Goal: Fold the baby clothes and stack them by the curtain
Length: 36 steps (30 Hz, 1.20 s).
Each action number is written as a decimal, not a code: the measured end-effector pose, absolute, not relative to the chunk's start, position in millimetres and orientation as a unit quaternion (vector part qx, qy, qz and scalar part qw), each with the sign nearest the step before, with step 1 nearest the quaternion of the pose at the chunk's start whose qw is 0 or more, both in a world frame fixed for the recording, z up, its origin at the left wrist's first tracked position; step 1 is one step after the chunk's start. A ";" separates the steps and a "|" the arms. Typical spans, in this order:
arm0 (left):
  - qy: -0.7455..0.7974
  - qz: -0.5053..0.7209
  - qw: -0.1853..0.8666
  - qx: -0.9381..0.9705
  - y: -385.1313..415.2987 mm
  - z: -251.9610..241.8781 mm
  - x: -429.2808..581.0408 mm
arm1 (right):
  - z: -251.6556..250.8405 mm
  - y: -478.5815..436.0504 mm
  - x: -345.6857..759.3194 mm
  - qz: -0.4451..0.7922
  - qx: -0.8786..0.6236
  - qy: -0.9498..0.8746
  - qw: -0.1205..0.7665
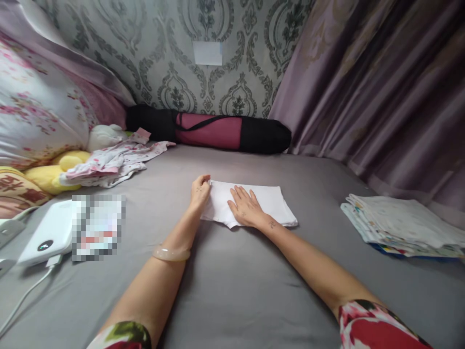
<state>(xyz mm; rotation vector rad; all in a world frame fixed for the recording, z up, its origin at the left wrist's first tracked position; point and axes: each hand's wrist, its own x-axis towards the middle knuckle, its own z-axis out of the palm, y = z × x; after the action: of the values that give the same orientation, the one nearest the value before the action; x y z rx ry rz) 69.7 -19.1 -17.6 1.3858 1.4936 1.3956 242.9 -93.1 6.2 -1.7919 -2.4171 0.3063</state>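
A folded white garment (269, 198) lies flat on the grey bed sheet in front of me, its near edge slightly uneven. My left hand (200, 192) is at the garment's left edge, with its fingers curled around that edge; the fingertips are partly hidden. My right hand (245, 207) rests palm down on top of the cloth, its fingers spread and stretched out. A pale bangle (170, 253) circles my left forearm.
A stack of folded cloths (403, 225) sits at the right. At the left are a white power bank (54, 232) with a cable, a blurred-out object (100, 228), crumpled printed clothing (116, 162) and a yellow plush toy (54, 174). A black-and-maroon long bag (210, 131) lies along the wall.
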 end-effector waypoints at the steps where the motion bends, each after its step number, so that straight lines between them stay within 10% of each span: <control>1: 0.568 0.545 0.332 0.520 -18.0 -18.9 69.2 | 8.8 -92.9 241.3 0.108 -0.593 -0.796 0.055; 36: 0.581 0.565 0.319 0.492 -14.9 -17.3 63.3 | 8.3 -84.0 157.6 0.111 -0.557 -0.816 0.106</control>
<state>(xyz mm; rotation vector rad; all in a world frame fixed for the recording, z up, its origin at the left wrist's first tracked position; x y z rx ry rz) 63.3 -14.9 -17.3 1.2931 1.5266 1.4855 157.6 -84.0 8.3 -1.6402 -2.4047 0.3279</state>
